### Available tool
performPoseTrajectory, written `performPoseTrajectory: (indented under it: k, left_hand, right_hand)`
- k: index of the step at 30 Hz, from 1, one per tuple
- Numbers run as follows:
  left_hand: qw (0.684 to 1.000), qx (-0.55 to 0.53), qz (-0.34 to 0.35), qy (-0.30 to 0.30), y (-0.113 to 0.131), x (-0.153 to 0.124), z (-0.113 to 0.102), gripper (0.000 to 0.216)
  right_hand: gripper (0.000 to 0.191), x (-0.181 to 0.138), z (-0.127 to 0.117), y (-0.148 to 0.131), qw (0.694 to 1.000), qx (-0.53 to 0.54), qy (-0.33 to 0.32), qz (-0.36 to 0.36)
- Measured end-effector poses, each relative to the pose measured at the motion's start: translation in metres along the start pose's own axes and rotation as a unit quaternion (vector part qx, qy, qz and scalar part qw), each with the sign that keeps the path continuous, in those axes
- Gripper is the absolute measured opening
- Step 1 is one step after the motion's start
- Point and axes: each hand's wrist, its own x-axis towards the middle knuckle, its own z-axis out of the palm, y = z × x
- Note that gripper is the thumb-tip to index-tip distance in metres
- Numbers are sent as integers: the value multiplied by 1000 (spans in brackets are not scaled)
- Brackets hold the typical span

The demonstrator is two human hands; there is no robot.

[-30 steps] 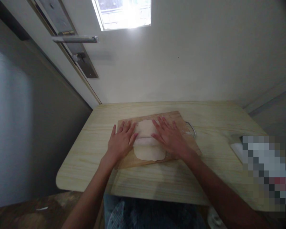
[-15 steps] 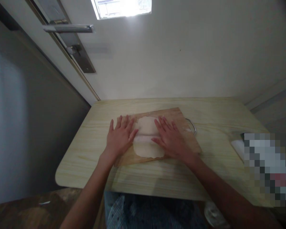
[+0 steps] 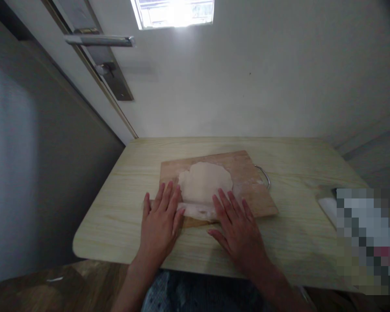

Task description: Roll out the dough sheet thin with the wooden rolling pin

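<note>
**Flat hands at the near edge of a rolled sheet of dough**

A pale, flattened sheet of dough [image 3: 204,184] lies on a wooden cutting board [image 3: 247,182], which sits on a light wood-grain table [image 3: 295,225] pushed against a white wall [image 3: 263,78]. The dough covers the middle of the board and reaches to its near edge, where a pale, blurred band, seemingly a rolling pin [image 3: 196,209], lies across it between the two hands; the picture is too soft to be sure of its shape.

The left hand [image 3: 159,223] lies palm down with fingers stretched out and close together. Its fingertips touch the near left edge of the dough and the left end of the pale band, while the heel of the hand rests over the table in front of the board. It grasps nothing.

The right hand [image 3: 238,229] is likewise spread flat, palm down, fingers extended toward the dough. Its fingertips meet the right end of the pale band at the board's near edge, and the palm lies over the table. It too holds nothing closed in its fingers.

A metal loop handle [image 3: 264,175] juts from the board's right side. At upper left a door [image 3: 26,143] carries a metal lever handle [image 3: 99,40] on a long plate. A bright window [image 3: 173,12] glows above.
</note>
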Motion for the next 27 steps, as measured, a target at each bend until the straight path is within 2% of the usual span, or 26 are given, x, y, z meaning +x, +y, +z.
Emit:
performPoseTrajectory:
  k: [4, 7, 10, 17, 22, 27]
  left_hand:
    - [1000, 0, -12, -1, 0, -8, 4, 46]
    - [1000, -5, -4, -17, -4, 1, 5, 45]
    - [999, -13, 7, -41, -7, 20, 4, 44]
    - [998, -11, -26, -59, -5, 78, 12, 47]
    - [989, -46, -28, -139, -8, 112, 19, 55]
    - [974, -89, -63, -196, -9, 134, 24, 58]
  right_hand:
    - [59, -1, -2, -1, 1000, 9, 4, 0]
    - [55, 5, -5, 1, 1000, 22, 1, 0]
    - [51, 15, -6, 3, 1000, 28, -5, 6]
    - [52, 45, -1, 21, 998, 37, -41, 43]
    - [57, 58, 4, 32, 996, 53, -54, 47]
    - [62, 59, 7, 35, 996, 61, -55, 36]
